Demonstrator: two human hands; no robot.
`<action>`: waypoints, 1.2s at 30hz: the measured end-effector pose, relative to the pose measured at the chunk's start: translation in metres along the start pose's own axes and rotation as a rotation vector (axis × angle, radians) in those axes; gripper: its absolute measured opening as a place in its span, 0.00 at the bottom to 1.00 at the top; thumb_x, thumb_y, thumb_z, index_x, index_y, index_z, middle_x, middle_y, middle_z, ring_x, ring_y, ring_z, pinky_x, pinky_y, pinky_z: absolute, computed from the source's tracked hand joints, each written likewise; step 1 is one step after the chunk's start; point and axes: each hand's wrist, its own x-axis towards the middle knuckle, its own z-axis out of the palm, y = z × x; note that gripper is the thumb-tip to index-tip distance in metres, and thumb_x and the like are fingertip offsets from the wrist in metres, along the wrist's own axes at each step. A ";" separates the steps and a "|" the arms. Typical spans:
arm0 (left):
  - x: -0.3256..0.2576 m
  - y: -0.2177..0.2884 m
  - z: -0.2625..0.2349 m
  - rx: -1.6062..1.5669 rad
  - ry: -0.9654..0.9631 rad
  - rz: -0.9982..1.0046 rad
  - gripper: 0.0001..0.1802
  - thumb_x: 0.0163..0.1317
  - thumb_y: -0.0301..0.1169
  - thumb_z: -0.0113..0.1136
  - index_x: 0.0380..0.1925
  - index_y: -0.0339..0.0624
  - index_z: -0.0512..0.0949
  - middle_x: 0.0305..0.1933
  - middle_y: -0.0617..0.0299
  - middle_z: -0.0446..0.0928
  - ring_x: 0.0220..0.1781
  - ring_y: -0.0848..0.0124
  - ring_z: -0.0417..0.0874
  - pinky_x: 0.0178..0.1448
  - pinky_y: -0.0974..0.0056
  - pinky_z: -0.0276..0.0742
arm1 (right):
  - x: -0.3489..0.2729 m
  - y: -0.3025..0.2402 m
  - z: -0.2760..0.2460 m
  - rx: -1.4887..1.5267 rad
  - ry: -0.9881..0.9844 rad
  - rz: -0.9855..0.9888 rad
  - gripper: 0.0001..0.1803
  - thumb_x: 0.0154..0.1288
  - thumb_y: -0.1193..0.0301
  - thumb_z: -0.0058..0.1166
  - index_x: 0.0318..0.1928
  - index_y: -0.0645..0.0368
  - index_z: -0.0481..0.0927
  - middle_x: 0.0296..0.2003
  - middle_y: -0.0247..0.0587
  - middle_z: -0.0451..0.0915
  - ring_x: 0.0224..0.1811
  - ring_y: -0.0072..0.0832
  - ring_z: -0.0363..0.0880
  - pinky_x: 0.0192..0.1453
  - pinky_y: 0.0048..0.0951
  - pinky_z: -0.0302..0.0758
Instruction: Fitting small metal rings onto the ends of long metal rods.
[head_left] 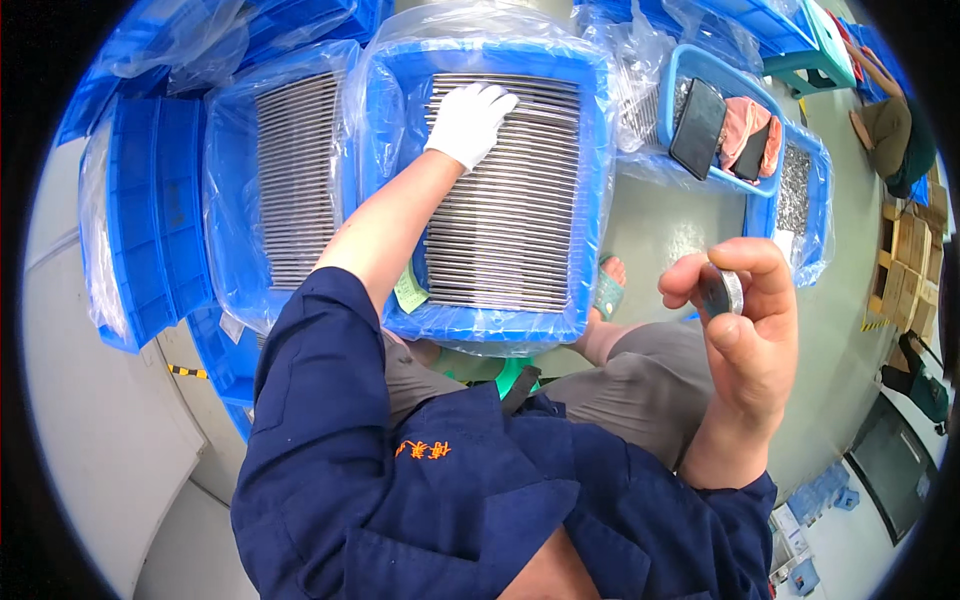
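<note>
The fisheye rim bends and cuts off the outer bins, and clear plastic liners blur what lies in several of them. The small blue tray (722, 80) at upper right holds dark flat items and a pinkish cloth whose kind is hard to make out; the grey contents of the bin (800, 190) beside it are too fine to tell. The person's lap and blue jacket hide the floor below the middle crate.

The left hand (468, 122), in a white glove, lies palm down with fingers loosely spread on the row of thin metal rods (505, 220) that fills the middle blue crate (595, 200); it presses on the rods near the crate's top edge and grips none of them. A second crate of rods (295, 180) sits just to its left, untouched.

The right hand (745, 320) is bare, raised near the right knee, well apart from the crates. Its thumb and curled fingers pinch a small round metal disc (720, 292), held edge-on toward the camera; its face cannot be read
</note>
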 end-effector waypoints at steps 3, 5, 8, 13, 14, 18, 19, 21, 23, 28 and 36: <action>0.009 -0.012 0.006 0.007 0.063 0.030 0.10 0.51 0.30 0.47 0.33 0.51 0.75 0.30 0.64 0.73 0.34 0.65 0.74 0.37 0.60 0.70 | 0.001 0.004 0.003 -0.010 -0.003 0.013 0.23 0.46 0.73 0.61 0.44 0.62 0.70 0.36 0.47 0.76 0.39 0.30 0.74 0.46 0.30 0.70; 0.023 -0.008 0.004 0.039 -0.041 -0.054 0.12 0.54 0.31 0.43 0.33 0.57 0.77 0.33 0.65 0.74 0.37 0.67 0.75 0.40 0.60 0.68 | -0.001 0.004 0.004 -0.006 0.023 0.036 0.23 0.45 0.72 0.62 0.44 0.61 0.70 0.36 0.47 0.76 0.39 0.31 0.74 0.47 0.31 0.69; 0.024 -0.008 0.023 -0.018 0.083 -0.190 0.10 0.53 0.33 0.44 0.30 0.56 0.77 0.29 0.65 0.73 0.34 0.66 0.75 0.37 0.61 0.71 | -0.003 0.005 0.008 0.001 0.016 0.050 0.23 0.45 0.71 0.63 0.44 0.61 0.70 0.36 0.47 0.76 0.39 0.32 0.74 0.48 0.32 0.69; 0.020 0.014 0.020 -0.111 0.269 -0.262 0.07 0.50 0.34 0.52 0.30 0.53 0.78 0.30 0.64 0.74 0.34 0.65 0.75 0.38 0.61 0.71 | -0.004 0.007 0.004 -0.029 0.001 0.042 0.23 0.45 0.73 0.62 0.44 0.62 0.70 0.37 0.48 0.76 0.40 0.32 0.74 0.50 0.34 0.68; 0.022 0.013 0.016 -0.177 0.211 -0.291 0.07 0.49 0.33 0.53 0.29 0.51 0.78 0.30 0.62 0.75 0.35 0.64 0.75 0.40 0.61 0.71 | -0.004 0.006 0.003 -0.045 -0.027 0.033 0.23 0.45 0.74 0.61 0.44 0.62 0.70 0.37 0.48 0.76 0.40 0.32 0.75 0.50 0.33 0.69; 0.001 -0.017 0.010 -0.134 0.502 -0.775 0.15 0.49 0.35 0.50 0.33 0.40 0.77 0.37 0.52 0.77 0.42 0.56 0.75 0.50 0.58 0.69 | -0.005 0.001 0.007 0.084 -0.009 0.104 0.22 0.46 0.78 0.59 0.45 0.63 0.70 0.37 0.48 0.76 0.41 0.30 0.75 0.49 0.29 0.70; 0.003 -0.018 -0.004 -0.247 0.366 -1.031 0.19 0.51 0.38 0.49 0.39 0.38 0.76 0.40 0.49 0.76 0.46 0.54 0.74 0.54 0.58 0.66 | -0.004 0.002 0.007 0.073 -0.032 0.086 0.22 0.46 0.78 0.59 0.44 0.63 0.70 0.37 0.47 0.76 0.42 0.30 0.74 0.48 0.28 0.70; 0.001 -0.030 0.005 -0.346 0.156 -1.121 0.25 0.55 0.45 0.44 0.48 0.40 0.71 0.48 0.47 0.72 0.53 0.54 0.71 0.57 0.59 0.63 | -0.003 0.004 0.004 0.062 -0.097 0.059 0.21 0.45 0.81 0.59 0.44 0.64 0.71 0.38 0.45 0.75 0.44 0.30 0.74 0.48 0.27 0.71; 0.003 -0.035 0.003 -0.372 0.004 -1.085 0.29 0.57 0.48 0.39 0.52 0.41 0.68 0.52 0.46 0.69 0.55 0.53 0.69 0.58 0.59 0.62 | -0.004 0.002 0.002 0.064 -0.086 0.075 0.22 0.45 0.82 0.59 0.44 0.64 0.71 0.39 0.43 0.74 0.44 0.29 0.74 0.49 0.28 0.71; 0.007 -0.036 0.000 -0.358 -0.073 -1.014 0.28 0.56 0.47 0.40 0.52 0.39 0.67 0.51 0.45 0.69 0.53 0.52 0.70 0.57 0.59 0.63 | -0.007 0.004 0.005 0.088 -0.138 0.112 0.21 0.46 0.83 0.58 0.44 0.64 0.70 0.41 0.41 0.72 0.46 0.29 0.74 0.51 0.28 0.70; -0.009 -0.002 0.005 -0.043 0.377 -0.489 0.22 0.49 0.38 0.51 0.43 0.37 0.69 0.49 0.52 0.69 0.52 0.57 0.68 0.55 0.54 0.60 | -0.005 0.005 0.010 0.090 -0.129 0.131 0.21 0.47 0.84 0.57 0.45 0.64 0.71 0.42 0.40 0.71 0.46 0.27 0.74 0.50 0.26 0.70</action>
